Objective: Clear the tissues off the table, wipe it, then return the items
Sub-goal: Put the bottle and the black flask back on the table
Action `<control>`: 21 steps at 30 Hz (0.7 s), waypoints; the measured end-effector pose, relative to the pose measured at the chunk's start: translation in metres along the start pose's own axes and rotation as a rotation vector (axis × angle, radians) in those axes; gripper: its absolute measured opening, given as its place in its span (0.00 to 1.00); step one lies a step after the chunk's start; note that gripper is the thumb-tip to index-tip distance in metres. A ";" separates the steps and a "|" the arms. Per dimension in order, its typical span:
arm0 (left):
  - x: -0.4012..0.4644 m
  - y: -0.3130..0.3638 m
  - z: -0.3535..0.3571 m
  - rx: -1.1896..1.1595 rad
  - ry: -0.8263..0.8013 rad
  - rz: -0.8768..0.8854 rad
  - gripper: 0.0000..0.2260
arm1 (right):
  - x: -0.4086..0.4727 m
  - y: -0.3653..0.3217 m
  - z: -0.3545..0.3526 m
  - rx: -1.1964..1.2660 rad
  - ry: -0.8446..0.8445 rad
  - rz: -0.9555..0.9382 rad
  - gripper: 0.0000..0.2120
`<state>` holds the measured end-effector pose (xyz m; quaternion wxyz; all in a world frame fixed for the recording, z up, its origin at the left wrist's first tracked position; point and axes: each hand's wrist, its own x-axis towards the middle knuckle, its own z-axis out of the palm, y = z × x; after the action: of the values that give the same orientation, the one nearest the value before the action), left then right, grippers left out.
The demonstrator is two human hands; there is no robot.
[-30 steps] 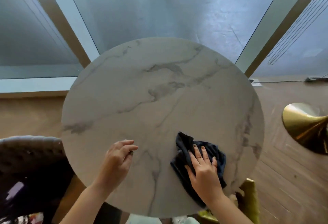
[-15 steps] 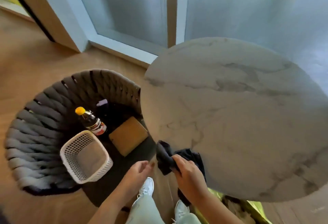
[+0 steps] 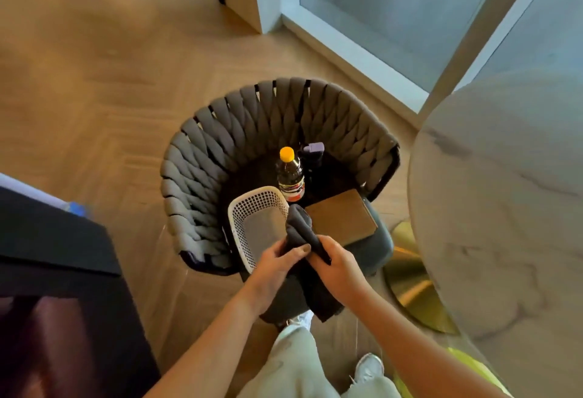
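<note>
Head view, turned away from the table (image 3: 504,208) and down onto the woven chair (image 3: 220,145) at its left. Dark cloth (image 3: 303,230) lifted off the marble, where a second ago it lay pressed flat under the right hand; now bunched over the chair seat, upper end standing above the basket rim, lower end hanging past the wrists. Both hands clamped on the cloth: left hand (image 3: 277,266) wrapped round it from the left with the thumb across the front, right hand (image 3: 339,268) gripping it just beside, fingers curled over the fold. Left hand, half a second ago apart from the cloth and holding nothing, now joined to it. On the seat, upright and close together: white mesh basket (image 3: 252,211), bottle (image 3: 290,176) with yellow cap just behind it, brown box (image 3: 342,214) at the right, small purple item (image 3: 314,149) at the back, too dim to identify. No tissues visible on the part of the table in frame. Wiping judged finished; cloth probably being folded or set aside. Remaining step, by the look of it: return of basket, bottle, box and purple item to the table, none yet moved.
</note>
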<state>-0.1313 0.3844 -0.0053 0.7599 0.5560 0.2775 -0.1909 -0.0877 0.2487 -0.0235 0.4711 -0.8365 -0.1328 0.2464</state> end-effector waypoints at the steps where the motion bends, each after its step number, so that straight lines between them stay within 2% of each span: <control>1: 0.008 0.001 -0.015 -0.022 0.010 -0.004 0.14 | 0.012 -0.003 0.010 0.038 -0.029 0.043 0.12; 4: 0.033 0.001 -0.052 -0.044 0.073 -0.023 0.13 | 0.044 -0.009 0.032 0.201 -0.155 0.226 0.11; 6: 0.050 -0.002 -0.069 -0.018 0.098 -0.048 0.13 | 0.062 -0.005 0.043 0.227 -0.179 0.314 0.10; 13: 0.114 -0.009 -0.117 0.182 0.119 -0.021 0.13 | 0.116 0.021 0.085 0.032 -0.111 0.369 0.14; 21: 0.171 -0.034 -0.155 0.636 0.203 -0.108 0.18 | 0.145 0.051 0.118 0.057 -0.321 0.440 0.23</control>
<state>-0.0521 0.5242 -0.1745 0.5058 0.7659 0.3072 -0.2515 -0.0293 0.3734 -0.1596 0.4026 -0.7819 -0.0136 0.4758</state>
